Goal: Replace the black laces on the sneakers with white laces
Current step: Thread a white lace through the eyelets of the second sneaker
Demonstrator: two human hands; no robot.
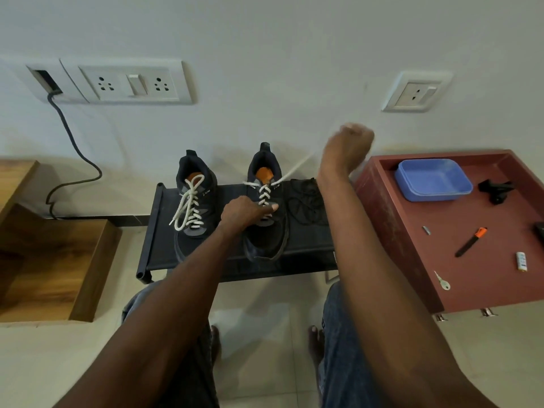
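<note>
White laces, two: one on each of a pair of dark sneakers standing side by side, toes toward the person, on a low black rack against the wall. Left sneaker (192, 201), nearer the rack's left edge: white lace (188, 206) threaded through all visible eyelets, its ends lying loose down the tongue, untied. Left hand (245, 212): resting on the forefoot of the right sneaker (266, 207), fingers extended and pressing it down, thumb toward the lacing; not curled round anything. Right sneaker, at the rack's middle: white lace (265, 194) crossed up to the top eyelets; one end runs taut and diagonal from the top right eyelet, up and to the right, to the right hand (350, 142). Right hand: raised well above the rack's right end, fisted, blurred; it appears to grip that lace end, though the grip itself is not visible. The lace's long axis thus points from sneaker to right hand, the pull opposed by the left. Black laces (306, 201): removed, heaped just beside the right sneaker toward the rack's right edge. Judgement: lacing nearly complete; tightening in hand.
</note>
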